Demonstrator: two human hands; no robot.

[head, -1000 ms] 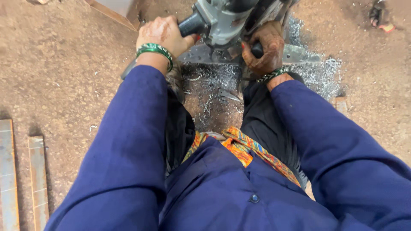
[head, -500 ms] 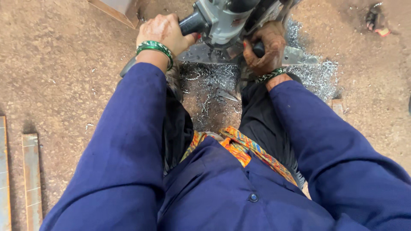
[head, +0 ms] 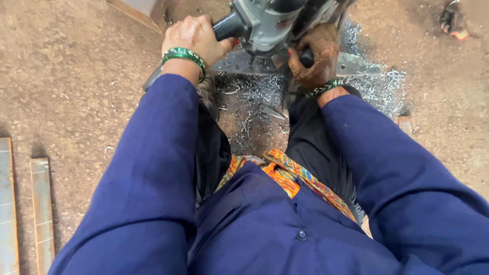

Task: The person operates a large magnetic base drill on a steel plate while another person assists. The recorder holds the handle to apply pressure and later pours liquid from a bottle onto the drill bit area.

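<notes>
I look down over my blue sleeves at a grey power drill (head: pixel 267 23) held upright over a flat metal strip (head: pixel 356 63) on the dirt floor. My left hand (head: pixel 191 35), with green bangles at the wrist, grips the drill's black side handle. My right hand (head: pixel 316 56) is closed around the drill's main grip, below the body. Shiny metal shavings (head: pixel 377 86) lie scattered around the strip and between my legs. The drill bit is hidden behind the tool body.
Two long flat metal bars (head: pixel 41 203) lie on the ground at the lower left. A wooden or metal box corner (head: pixel 137 9) sits at the top left. A small dark scrap (head: pixel 453 20) lies at the top right.
The view has shifted slightly; both hands keep the same hold on the drill, which stays over the strip.
</notes>
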